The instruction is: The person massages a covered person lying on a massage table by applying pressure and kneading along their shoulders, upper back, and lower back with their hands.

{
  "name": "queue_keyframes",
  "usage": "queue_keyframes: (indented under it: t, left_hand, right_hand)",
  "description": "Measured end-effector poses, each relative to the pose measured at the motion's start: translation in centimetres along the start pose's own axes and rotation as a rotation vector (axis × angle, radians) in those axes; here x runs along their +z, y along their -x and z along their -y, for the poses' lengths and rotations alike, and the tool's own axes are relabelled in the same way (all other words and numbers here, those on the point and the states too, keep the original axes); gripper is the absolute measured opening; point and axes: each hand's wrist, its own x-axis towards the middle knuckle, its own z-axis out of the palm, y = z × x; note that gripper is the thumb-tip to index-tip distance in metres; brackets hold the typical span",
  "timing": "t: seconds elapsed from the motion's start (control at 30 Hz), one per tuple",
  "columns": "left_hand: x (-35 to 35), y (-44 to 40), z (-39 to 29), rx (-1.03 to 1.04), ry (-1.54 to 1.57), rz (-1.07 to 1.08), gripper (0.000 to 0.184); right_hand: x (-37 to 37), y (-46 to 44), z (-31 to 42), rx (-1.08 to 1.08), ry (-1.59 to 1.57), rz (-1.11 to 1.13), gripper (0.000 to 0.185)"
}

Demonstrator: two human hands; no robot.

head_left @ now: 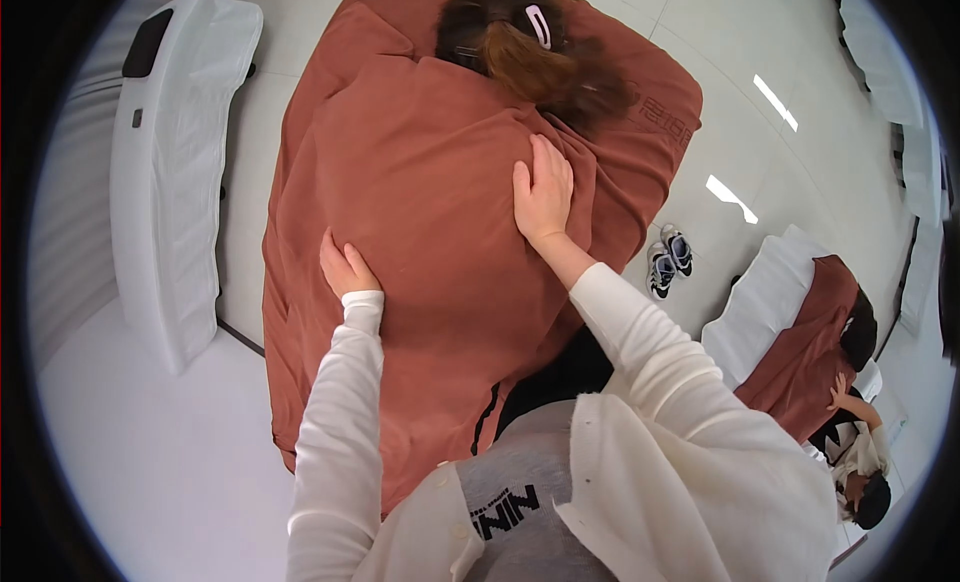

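Note:
A person lies under a reddish-brown sheet (420,172) that is spread over the body and the bed. At the far end their brown hair (510,57) shows, held by a pale hair clip (538,27). My left hand (347,269) rests on the sheet at the left side of the covered back, fingers partly out of sight over the curve. Further up, toward the hair, my right hand (544,190) lies flat on the sheet with its fingers stretched out. Neither hand grips anything.
A white bed or bench (165,192) stands along the left. Dark-and-white shoes (668,262) sit on the tiled floor (720,162). At the lower right, another person (865,462) has a hand on a second reddish-brown-covered bed (800,352).

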Motion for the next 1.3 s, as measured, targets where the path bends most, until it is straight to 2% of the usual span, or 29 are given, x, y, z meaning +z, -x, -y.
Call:
queue_keyframes:
  t: [0.07, 0.1, 0.2, 0.3, 0.33, 0.4, 0.47, 0.6, 0.7, 0.87, 0.97, 1.07, 1.1, 1.2, 1.3]
  left_hand:
    - [0.2, 0.1, -0.1, 0.002, -0.002, -0.008, 0.046]
    - [0.1, 0.2, 0.0, 0.006, -0.011, -0.017, 0.046]
    - [0.1, -0.1, 0.0, -0.003, -0.019, -0.016, 0.045]
    - [0.3, -0.2, 0.0, -0.027, -0.017, -0.024, 0.045]
    - [0.4, -0.1, 0.0, -0.021, -0.01, -0.034, 0.045]
    - [0.3, 0.1, 0.2, 0.034, -0.038, -0.042, 0.045]
    - [-0.2, 0.3, 0.3, 0.046, -0.048, -0.047, 0.045]
    - [0.1, 0.1, 0.3, 0.04, -0.04, -0.058, 0.044]
    - [0.3, -0.2, 0.5, 0.01, -0.024, -0.049, 0.044]
    - [0.1, 0.4, -0.3, 0.006, -0.044, -0.044, 0.044]
    - [0.3, 0.3, 0.0, 0.06, -0.037, -0.075, 0.044]
    - [0.4, 0.2, 0.3, 0.012, -0.016, -0.05, 0.044]
    - [0.4, 0.1, 0.4, 0.0, -0.004, -0.048, 0.044]
    - [0.3, -0.2, 0.4, -0.005, -0.02, -0.046, 0.044]
    - [0.3, 0.3, -0.3, 0.027, -0.041, -0.057, 0.044]
  right_hand:
    - [1.1, 0.0, -0.5, 0.081, 0.048, -0.154, 0.045]
    - [1.2, -0.6, -0.3, 0.08, 0.047, -0.152, 0.045]
    - [0.8, -2.0, 0.3, -0.018, 0.134, -0.084, 0.042]
    - [0.3, -3.1, 0.2, 0.048, 0.128, 0.103, 0.042]
    - [0.2, -2.4, -0.5, 0.04, 0.127, 0.093, 0.042]
    - [0.1, -0.7, -1.3, -0.022, 0.005, -0.068, 0.045]
    - [-0.3, 0.5, -0.6, -0.024, -0.013, -0.065, 0.048]
    - [1.0, 0.1, 2.1, -0.03, 0.188, -0.136, 0.05]
    - [1.8, -1.9, 1.9, -0.024, 0.266, -0.125, 0.044]
    - [0.6, -1.6, -1.1, 0.039, 0.007, 0.033, 0.042]
    - [1.1, 0.3, -0.7, -0.065, 0.085, -0.173, 0.047]
    - [2.3, 0.7, 2.4, 0.006, 0.228, -0.286, 0.045]
    - [2.2, 0.2, 2.4, 0.005, 0.227, -0.282, 0.045]
    - [1.6, -2.4, 0.8, 0.087, 0.16, -0.068, 0.038]
    - [0.4, -2.5, -1.7, 0.002, 0.049, -0.001, 0.038]
